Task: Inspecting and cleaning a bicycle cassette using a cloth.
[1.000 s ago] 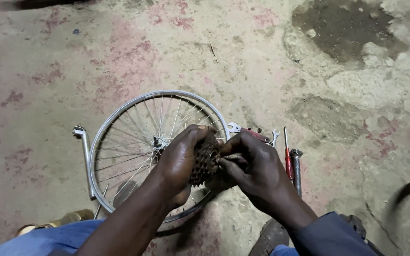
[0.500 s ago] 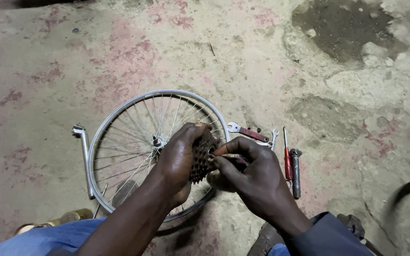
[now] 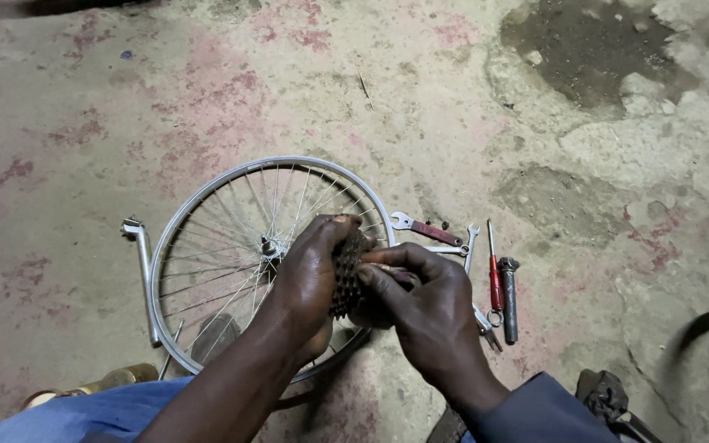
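Over concrete floor [image 3: 535, 98], hands grip cassette [image 3: 344, 275] edge-up.

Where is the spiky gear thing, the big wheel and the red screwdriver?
Gear cluster [image 3: 345, 275]: head view, on its toothed edge showing between the two hands.
Bicycle wheel [image 3: 207, 193]: head view, on the upper-left part of its silver rim.
Red screwdriver [image 3: 496, 283]: head view, on its red handle, lying on the floor.

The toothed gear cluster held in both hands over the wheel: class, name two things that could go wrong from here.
1. The gear cluster has sharp teeth; the left hand wraps them bare, so a slip might cut skin.
2. It hangs over the wheel; if dropped it could bend the thin spokes.
3. The right hand works near those teeth too.
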